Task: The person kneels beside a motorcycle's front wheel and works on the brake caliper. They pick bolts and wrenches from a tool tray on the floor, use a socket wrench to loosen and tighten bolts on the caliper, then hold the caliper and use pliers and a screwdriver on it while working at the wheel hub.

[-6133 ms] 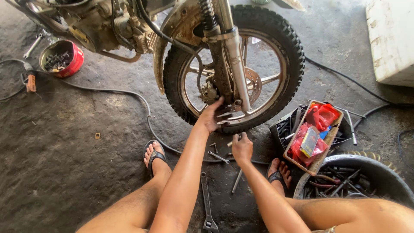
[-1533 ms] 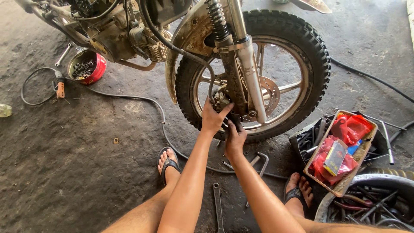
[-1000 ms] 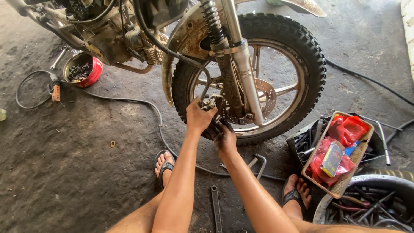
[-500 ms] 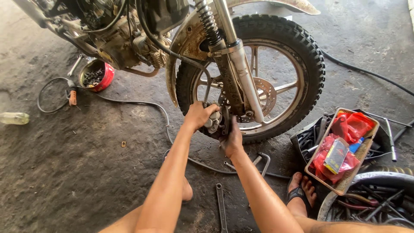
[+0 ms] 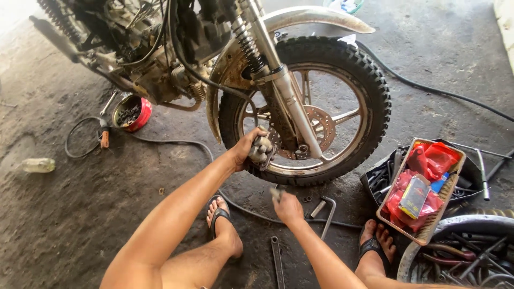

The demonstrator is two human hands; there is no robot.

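Against the wheel [image 5: 342,80], brake caliper [image 5: 262,150] in clenched left hand [image 5: 245,150]; right hand [image 5: 286,206] below, gripping a small tool [image 5: 277,192].

Motorcycle front wheel [image 5: 321,107] stands on the floor [image 5: 80,225], centre. Left hand [image 5: 247,147] on the brake caliper [image 5: 262,151] at the wheel's left side; right hand [image 5: 287,206] below it, just above the floor. Bowl of small parts [image 5: 131,113] left of the wheel, under the engine. Basket [image 5: 423,187] right of the wheel. Wrench [image 5: 277,262] on the floor between the feet.
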